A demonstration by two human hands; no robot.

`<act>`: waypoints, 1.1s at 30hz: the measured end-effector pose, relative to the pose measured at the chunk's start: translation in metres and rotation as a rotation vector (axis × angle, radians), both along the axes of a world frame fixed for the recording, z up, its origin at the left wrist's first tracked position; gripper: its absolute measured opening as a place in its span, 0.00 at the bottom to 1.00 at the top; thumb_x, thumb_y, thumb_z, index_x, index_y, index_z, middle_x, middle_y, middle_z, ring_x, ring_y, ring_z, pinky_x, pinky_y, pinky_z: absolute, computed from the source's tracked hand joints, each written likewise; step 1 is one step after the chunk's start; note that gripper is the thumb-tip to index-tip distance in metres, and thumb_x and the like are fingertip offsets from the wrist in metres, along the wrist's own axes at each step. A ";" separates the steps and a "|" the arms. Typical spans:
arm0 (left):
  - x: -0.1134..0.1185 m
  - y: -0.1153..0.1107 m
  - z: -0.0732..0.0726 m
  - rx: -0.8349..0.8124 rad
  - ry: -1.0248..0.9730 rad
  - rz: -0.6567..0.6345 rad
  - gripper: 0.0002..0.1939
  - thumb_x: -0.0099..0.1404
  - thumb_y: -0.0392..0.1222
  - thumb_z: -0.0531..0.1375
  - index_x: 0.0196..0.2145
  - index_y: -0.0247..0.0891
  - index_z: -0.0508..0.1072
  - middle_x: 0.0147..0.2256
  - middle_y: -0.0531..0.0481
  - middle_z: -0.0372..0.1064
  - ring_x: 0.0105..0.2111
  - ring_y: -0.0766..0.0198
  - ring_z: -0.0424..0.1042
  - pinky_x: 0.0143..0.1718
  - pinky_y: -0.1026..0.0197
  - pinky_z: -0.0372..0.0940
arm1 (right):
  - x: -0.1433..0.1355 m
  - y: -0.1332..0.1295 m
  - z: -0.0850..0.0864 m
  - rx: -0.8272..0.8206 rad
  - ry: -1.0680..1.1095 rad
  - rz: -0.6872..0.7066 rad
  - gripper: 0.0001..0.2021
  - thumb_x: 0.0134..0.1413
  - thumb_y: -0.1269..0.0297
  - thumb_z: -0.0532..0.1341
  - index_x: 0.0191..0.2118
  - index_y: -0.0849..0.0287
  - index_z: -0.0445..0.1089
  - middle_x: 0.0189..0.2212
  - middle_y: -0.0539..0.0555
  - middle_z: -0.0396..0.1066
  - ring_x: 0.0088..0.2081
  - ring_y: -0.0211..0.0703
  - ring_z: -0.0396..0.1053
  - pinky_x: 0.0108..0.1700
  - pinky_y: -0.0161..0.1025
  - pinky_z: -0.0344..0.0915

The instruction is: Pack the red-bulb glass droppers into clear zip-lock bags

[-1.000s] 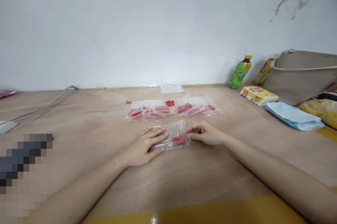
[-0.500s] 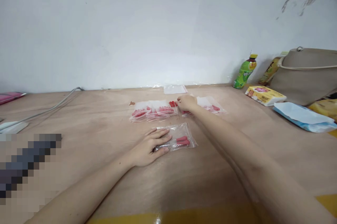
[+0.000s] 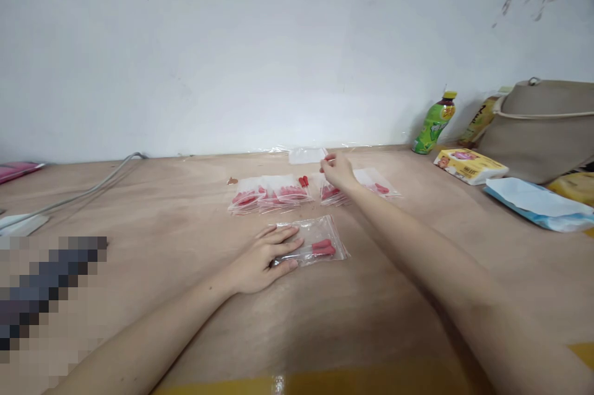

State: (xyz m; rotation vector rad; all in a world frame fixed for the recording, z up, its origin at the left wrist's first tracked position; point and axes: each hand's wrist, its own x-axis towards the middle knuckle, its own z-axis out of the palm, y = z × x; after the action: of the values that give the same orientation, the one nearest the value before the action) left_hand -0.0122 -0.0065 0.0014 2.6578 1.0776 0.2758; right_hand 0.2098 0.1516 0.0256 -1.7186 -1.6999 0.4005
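Note:
My left hand (image 3: 269, 259) lies with fingers spread on a clear zip bag (image 3: 320, 228), pressing it to the table. Inside the bag is a small tool with red handles (image 3: 323, 247); its other end is partly under my fingers. My right hand (image 3: 338, 171) hovers by the right-hand pile of zip bags (image 3: 378, 181), fingers loosely bent and no held thing visible. Just left of it, a pair of loose red handles (image 3: 303, 181) rests beside the left-hand pile of filled bags (image 3: 271, 194). Behind, near the wall, lie flat whitish bags (image 3: 306, 155), close to my right fingertips.
To the right stand a green drink bottle (image 3: 434, 124), a yellow tissue pack (image 3: 469, 166), a blue-and-white packet (image 3: 538, 204) and a grey-beige bag (image 3: 542, 129). A grey cable (image 3: 106, 177) runs across the left. A small brown piece (image 3: 232, 181) lies by the left pile.
My right hand has moved away from the red handles, back and to the right, toward the flat whitish bags. My left hand stays on the clear bag.

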 end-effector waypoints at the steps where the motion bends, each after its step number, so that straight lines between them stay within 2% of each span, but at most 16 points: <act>1: 0.000 0.000 0.000 0.000 0.000 0.002 0.22 0.67 0.51 0.48 0.58 0.48 0.56 0.60 0.49 0.46 0.60 0.58 0.46 0.59 0.47 0.42 | 0.009 -0.007 0.000 0.064 0.121 -0.002 0.17 0.56 0.61 0.45 0.49 0.62 0.55 0.38 0.57 0.71 0.34 0.36 0.68 0.34 0.33 0.62; 4: -0.001 0.002 -0.001 0.005 -0.004 0.002 0.22 0.67 0.51 0.48 0.58 0.48 0.56 0.60 0.49 0.46 0.60 0.57 0.46 0.58 0.47 0.42 | 0.036 -0.038 -0.005 0.204 0.510 0.010 0.13 0.53 0.60 0.50 0.44 0.59 0.54 0.30 0.51 0.69 0.23 0.33 0.64 0.25 0.31 0.61; 8: -0.002 0.003 -0.002 0.018 0.003 -0.003 0.22 0.67 0.51 0.48 0.58 0.48 0.55 0.60 0.50 0.46 0.60 0.57 0.46 0.58 0.47 0.43 | 0.058 -0.084 -0.021 0.153 0.866 0.034 0.12 0.47 0.60 0.57 0.37 0.56 0.54 0.23 0.44 0.65 0.17 0.31 0.60 0.18 0.29 0.58; 12: -0.001 0.003 -0.001 0.040 0.020 -0.005 0.22 0.67 0.51 0.47 0.58 0.48 0.55 0.60 0.50 0.46 0.60 0.57 0.47 0.58 0.47 0.43 | 0.055 -0.112 -0.031 0.025 1.155 0.033 0.12 0.43 0.63 0.61 0.32 0.56 0.55 0.21 0.44 0.65 0.19 0.32 0.65 0.23 0.31 0.65; 15: -0.001 0.001 0.000 0.058 0.015 0.005 0.24 0.67 0.51 0.48 0.59 0.47 0.52 0.60 0.49 0.47 0.59 0.57 0.48 0.58 0.48 0.44 | 0.049 -0.121 -0.035 -0.109 1.261 0.050 0.11 0.42 0.66 0.62 0.29 0.56 0.56 0.22 0.45 0.67 0.23 0.33 0.68 0.30 0.35 0.68; 17: 0.000 0.000 0.002 0.069 -0.002 0.009 0.27 0.67 0.51 0.49 0.60 0.44 0.49 0.59 0.48 0.50 0.58 0.57 0.50 0.58 0.49 0.46 | 0.050 -0.124 -0.038 -0.223 1.200 0.084 0.10 0.41 0.67 0.63 0.29 0.57 0.58 0.23 0.47 0.68 0.25 0.34 0.68 0.32 0.36 0.68; 20: 0.001 -0.001 0.003 0.079 -0.017 0.003 0.28 0.66 0.50 0.49 0.61 0.42 0.48 0.58 0.48 0.52 0.57 0.57 0.51 0.57 0.50 0.48 | 0.055 -0.126 -0.043 -0.285 0.920 0.223 0.10 0.39 0.64 0.64 0.29 0.58 0.62 0.23 0.48 0.67 0.25 0.34 0.66 0.30 0.34 0.64; 23: 0.001 -0.001 0.004 0.077 -0.016 0.006 0.27 0.66 0.50 0.49 0.60 0.42 0.48 0.58 0.48 0.52 0.57 0.56 0.52 0.56 0.50 0.49 | 0.061 -0.124 -0.047 -0.159 0.537 0.347 0.11 0.39 0.60 0.64 0.29 0.60 0.67 0.24 0.48 0.66 0.26 0.35 0.62 0.30 0.35 0.61; 26: 0.001 -0.001 0.003 0.080 -0.023 0.002 0.27 0.66 0.50 0.50 0.60 0.42 0.48 0.58 0.48 0.53 0.57 0.56 0.52 0.56 0.50 0.50 | 0.060 -0.120 -0.048 -0.014 0.279 0.411 0.09 0.43 0.60 0.62 0.31 0.59 0.70 0.30 0.52 0.66 0.33 0.40 0.63 0.38 0.39 0.60; 29: 0.000 -0.001 0.002 0.091 -0.023 -0.001 0.27 0.66 0.50 0.50 0.60 0.42 0.48 0.57 0.48 0.53 0.56 0.56 0.53 0.56 0.51 0.50 | 0.056 -0.118 -0.048 0.041 0.179 0.470 0.08 0.45 0.61 0.61 0.32 0.58 0.71 0.33 0.53 0.66 0.39 0.43 0.62 0.44 0.43 0.58; 33: 0.001 -0.001 0.002 0.101 -0.022 -0.006 0.27 0.66 0.50 0.50 0.60 0.41 0.49 0.57 0.48 0.53 0.56 0.56 0.53 0.56 0.50 0.49 | 0.050 -0.118 -0.049 0.080 0.103 0.529 0.06 0.45 0.62 0.62 0.30 0.57 0.72 0.35 0.53 0.66 0.41 0.44 0.62 0.47 0.44 0.56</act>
State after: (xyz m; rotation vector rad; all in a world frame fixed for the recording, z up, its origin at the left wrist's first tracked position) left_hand -0.0112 -0.0076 0.0030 2.7392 1.0763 0.3676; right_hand 0.2601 0.0339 -0.0236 -1.1521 -2.0507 0.6353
